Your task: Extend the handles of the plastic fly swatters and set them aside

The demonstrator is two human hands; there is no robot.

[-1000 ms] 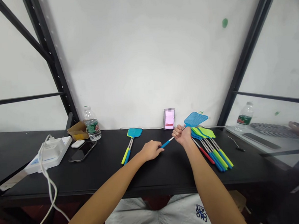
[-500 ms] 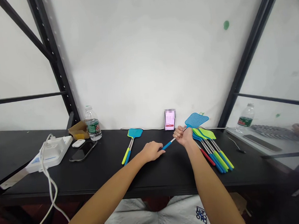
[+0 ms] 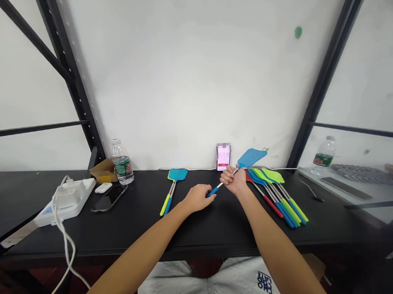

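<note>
A blue fly swatter (image 3: pixel 251 157) with a metal shaft is held at a slant above the black table. My left hand (image 3: pixel 199 197) is closed round its blue handle. Higher up, my right hand (image 3: pixel 233 179) wraps the shaft close to the mesh head, which points up and to the right. Beside my right forearm lies a row of several fly swatters (image 3: pixel 273 176), with red, blue, green and yellow handles toward me. To the left of my left hand rest two more swatters (image 3: pixel 177 174), one handle yellow-green and one blue.
A lit phone (image 3: pixel 223 157) leans against the wall. On the left are a water bottle (image 3: pixel 122 165), a cardboard box (image 3: pixel 103 172), a white case (image 3: pixel 103 187), a dark phone (image 3: pixel 109 198) and a white power strip (image 3: pixel 79 203). A short cable (image 3: pixel 312 192) lies at right.
My right hand has moved slightly left, together with the swatter's head. More of the red swatter in the right-hand row now shows. My left hand has barely shifted.
</note>
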